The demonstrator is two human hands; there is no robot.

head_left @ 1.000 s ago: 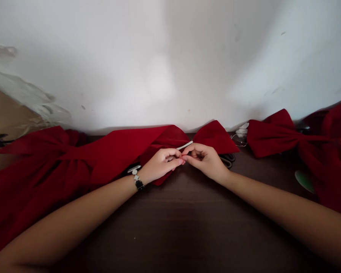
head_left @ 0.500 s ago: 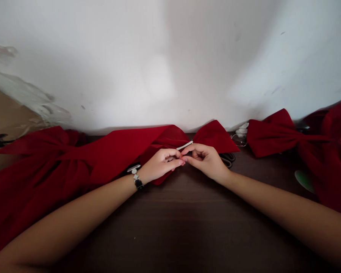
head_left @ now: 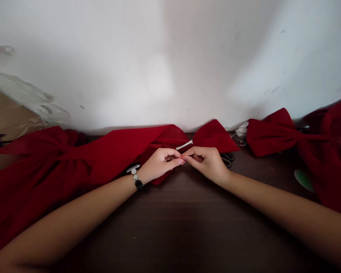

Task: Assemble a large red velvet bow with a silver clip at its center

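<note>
A large red fabric bow (head_left: pixel 125 146) lies along the back of the dark wooden table (head_left: pixel 182 231). On its middle rests a thin silver hair clip (head_left: pixel 184 145). My left hand (head_left: pixel 159 163), a watch on its wrist, and my right hand (head_left: pixel 206 161) meet fingertip to fingertip just in front of that clip. Both are curled into a pinch at the bow's centre. What sits between the fingertips is too small to make out.
More red bows lie at the far left (head_left: pixel 31 151) and at the right (head_left: pixel 295 136). Dark scissors (head_left: pixel 227 158) peek out behind my right hand. A small clear and white object (head_left: pixel 240 135) sits by the wall. A green thing (head_left: pixel 304 179) lies at the right.
My right hand has curled tighter and dropped slightly, so the clip shows more clearly above it. The left hand stays in place.
</note>
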